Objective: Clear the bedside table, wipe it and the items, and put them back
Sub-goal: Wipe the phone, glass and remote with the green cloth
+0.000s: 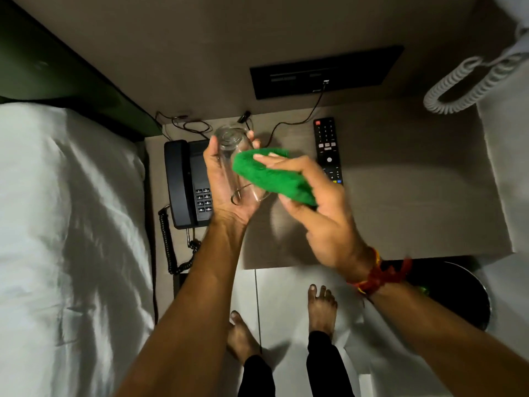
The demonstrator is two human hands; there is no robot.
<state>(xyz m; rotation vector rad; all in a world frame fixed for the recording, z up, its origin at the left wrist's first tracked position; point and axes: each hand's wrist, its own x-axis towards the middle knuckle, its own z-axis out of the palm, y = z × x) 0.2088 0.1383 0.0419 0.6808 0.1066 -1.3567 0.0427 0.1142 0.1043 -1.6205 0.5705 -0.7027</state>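
My left hand (226, 187) grips a clear drinking glass (233, 156), held tilted above the bedside table (400, 202). A folded green cloth (269, 176) is in my right hand (323, 219) and presses against the side of the glass. A black telephone (186, 184) lies on the left part of the table, partly hidden by my left hand. A black remote control (327, 150) lies further back, to the right of the cloth.
A bed with white sheets (65, 224) borders the table on the left. Thin cables (286, 126) run to a dark wall panel (326, 71). A white coiled cord (469, 84) hangs at upper right. A dark bin (463, 296) stands on the floor beside my bare feet.
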